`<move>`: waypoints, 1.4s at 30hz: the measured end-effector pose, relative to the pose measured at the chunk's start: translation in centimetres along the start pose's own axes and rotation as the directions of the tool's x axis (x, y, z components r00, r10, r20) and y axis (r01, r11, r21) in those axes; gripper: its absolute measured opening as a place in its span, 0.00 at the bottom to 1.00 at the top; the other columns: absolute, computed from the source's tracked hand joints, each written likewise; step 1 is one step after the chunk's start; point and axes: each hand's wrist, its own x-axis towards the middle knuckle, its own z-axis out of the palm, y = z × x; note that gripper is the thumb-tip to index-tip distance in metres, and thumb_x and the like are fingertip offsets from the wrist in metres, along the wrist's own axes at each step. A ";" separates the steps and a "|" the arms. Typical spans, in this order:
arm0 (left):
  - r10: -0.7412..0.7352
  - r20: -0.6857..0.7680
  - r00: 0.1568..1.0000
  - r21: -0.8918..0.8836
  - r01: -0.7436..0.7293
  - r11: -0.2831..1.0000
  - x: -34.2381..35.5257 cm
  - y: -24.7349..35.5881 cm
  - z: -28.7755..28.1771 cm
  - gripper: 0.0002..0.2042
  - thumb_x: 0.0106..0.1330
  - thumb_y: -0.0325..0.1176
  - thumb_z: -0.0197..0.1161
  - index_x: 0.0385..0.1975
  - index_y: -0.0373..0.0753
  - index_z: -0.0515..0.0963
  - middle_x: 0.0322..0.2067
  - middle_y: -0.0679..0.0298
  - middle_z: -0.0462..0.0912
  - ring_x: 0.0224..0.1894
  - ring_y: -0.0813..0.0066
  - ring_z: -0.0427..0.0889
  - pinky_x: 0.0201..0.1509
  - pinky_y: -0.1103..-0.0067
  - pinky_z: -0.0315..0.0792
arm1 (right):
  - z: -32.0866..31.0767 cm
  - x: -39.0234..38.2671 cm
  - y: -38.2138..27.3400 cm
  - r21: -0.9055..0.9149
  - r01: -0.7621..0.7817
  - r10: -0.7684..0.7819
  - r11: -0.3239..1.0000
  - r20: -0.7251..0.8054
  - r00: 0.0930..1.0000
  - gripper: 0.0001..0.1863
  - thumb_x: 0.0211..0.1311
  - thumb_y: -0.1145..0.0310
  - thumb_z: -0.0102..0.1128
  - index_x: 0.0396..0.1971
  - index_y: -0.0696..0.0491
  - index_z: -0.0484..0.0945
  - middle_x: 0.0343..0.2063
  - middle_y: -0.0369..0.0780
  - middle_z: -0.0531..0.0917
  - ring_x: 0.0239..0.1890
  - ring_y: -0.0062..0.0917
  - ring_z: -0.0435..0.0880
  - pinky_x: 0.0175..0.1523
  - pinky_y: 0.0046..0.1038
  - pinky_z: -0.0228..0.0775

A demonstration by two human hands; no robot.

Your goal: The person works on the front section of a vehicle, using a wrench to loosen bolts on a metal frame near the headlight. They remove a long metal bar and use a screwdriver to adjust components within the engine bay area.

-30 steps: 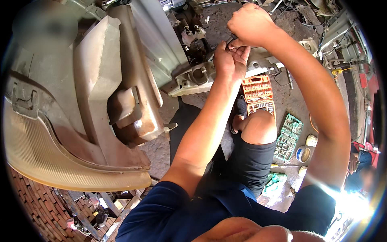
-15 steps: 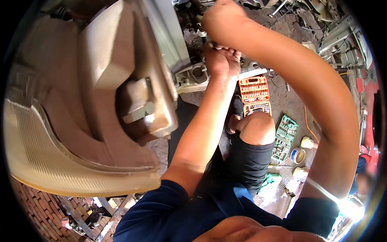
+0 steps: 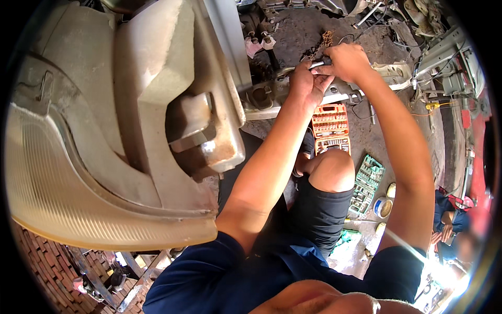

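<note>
Grimy floor (image 3: pixel 387 128) spreads on both sides of a long metal crossbar (image 3: pixel 276 94), the landmark for everything else. Beyond it lie a rusty chain (image 3: pixel 327 38) and loose vehicle parts; on its near side sit an orange socket case (image 3: pixel 330 125), close to it, and a green tool case (image 3: pixel 367 183), farther back toward the wearer. Left of the crossbar, a body panel carrying a yellowed lamp lens (image 3: pixel 99 193) fills much of the view. Well to its right, a co-worker's hands (image 3: pixel 443 230) are busy apart.

Both of the wearer's hands meet over the crossbar's middle, with a slim metal bar (image 3: pixel 317 65) between them. Its long axis runs roughly left to right, near that of the crossbar. The right hand (image 3: pixel 347 60), nearer the crossbar's right end, is back-up with fingers curled, and appears to grip the bar's right end. The left hand (image 3: pixel 309 85) lies palm-up below the bar, fingers half bent toward the right thumb; whether it grips or only steadies, I cannot tell. The bar's far left end is hidden too.
</note>
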 end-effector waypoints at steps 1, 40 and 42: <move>0.000 0.001 1.000 0.001 0.000 1.000 0.2 -0.1 -0.2 0.16 0.83 0.39 0.41 0.48 0.29 0.67 0.34 0.62 0.74 0.44 0.65 0.80 0.66 0.61 0.79 | 0.2 0.0 0.4 0.000 -0.001 0.001 1.000 -0.001 1.000 0.41 0.54 0.26 0.66 0.43 0.54 0.89 0.40 0.46 0.91 0.48 0.43 0.89 0.57 0.49 0.77; 0.212 0.185 0.960 -0.319 -0.145 0.937 -2.3 0.9 1.7 0.12 0.83 0.36 0.51 0.34 0.41 0.74 0.24 0.74 0.71 0.29 0.78 0.74 0.53 0.74 0.79 | -9.8 1.3 -6.8 -0.541 0.182 -0.168 0.821 0.075 0.983 0.15 0.55 0.55 0.72 0.30 0.52 0.90 0.31 0.40 0.91 0.33 0.34 0.91 0.39 0.38 0.82; 0.198 0.216 0.956 -0.357 -0.111 0.927 -1.9 2.0 1.3 0.12 0.84 0.35 0.50 0.34 0.39 0.73 0.24 0.74 0.71 0.28 0.79 0.74 0.52 0.73 0.80 | -9.9 1.3 -6.8 -0.463 0.245 -0.255 0.852 0.043 0.966 0.19 0.51 0.52 0.75 0.29 0.54 0.89 0.29 0.44 0.89 0.30 0.38 0.90 0.39 0.41 0.83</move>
